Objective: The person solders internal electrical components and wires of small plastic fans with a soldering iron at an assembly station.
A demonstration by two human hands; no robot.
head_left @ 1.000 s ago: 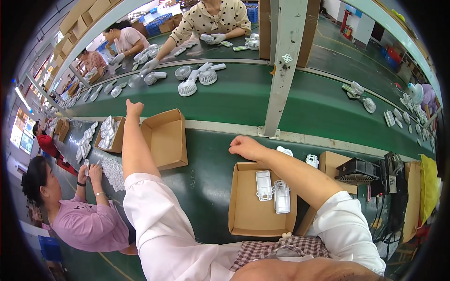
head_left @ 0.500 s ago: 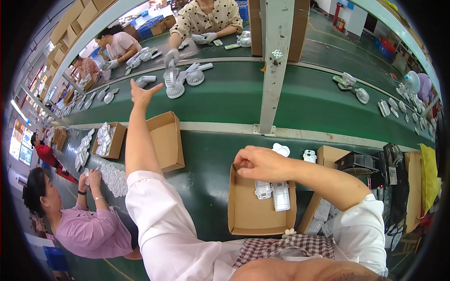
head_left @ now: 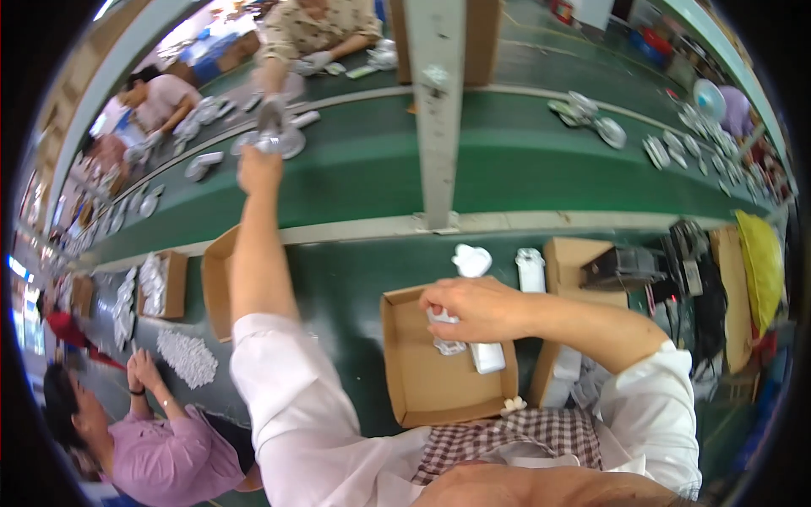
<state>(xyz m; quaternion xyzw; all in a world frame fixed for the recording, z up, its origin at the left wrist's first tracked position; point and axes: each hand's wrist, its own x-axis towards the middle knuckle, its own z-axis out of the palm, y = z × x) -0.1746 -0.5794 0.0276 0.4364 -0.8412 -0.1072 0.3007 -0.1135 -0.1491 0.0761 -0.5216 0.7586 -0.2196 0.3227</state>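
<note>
- Green desk (head_left: 338,279) on a busy factory floor, lined up alongside a long green belt (head_left: 355,173).
- At its near side, a white casing (head_left: 449,346) lies in a shallow cardboard box (head_left: 439,397), partly covered by the worker's right grip (head_left: 473,308); the fingers are bent and half closed over it, though whether they have hold of it cannot be told.
- Just beside it, in the same box, sits a second casing (head_left: 488,358), also white.
- Beyond the box's far edge rest a rounded white part (head_left: 471,260) and an upright-looking white case (head_left: 530,270).
- Across the desk, the left grip (head_left: 259,171) extends over the belt to a cluster of white fans (head_left: 291,144); blur hides how far it is open and whether it holds one.
- A co-worker's gloved hand (head_left: 270,114) meets the same cluster from the far side.
- At left, an open carton (head_left: 218,287) stands partly behind the left forearm (head_left: 264,270), near a heap of small white pieces (head_left: 187,357).
- Farther left, a co-worker in a purple top (head_left: 173,452) sits with both hands together; far right, a yellow bag (head_left: 758,270) hangs.
</note>
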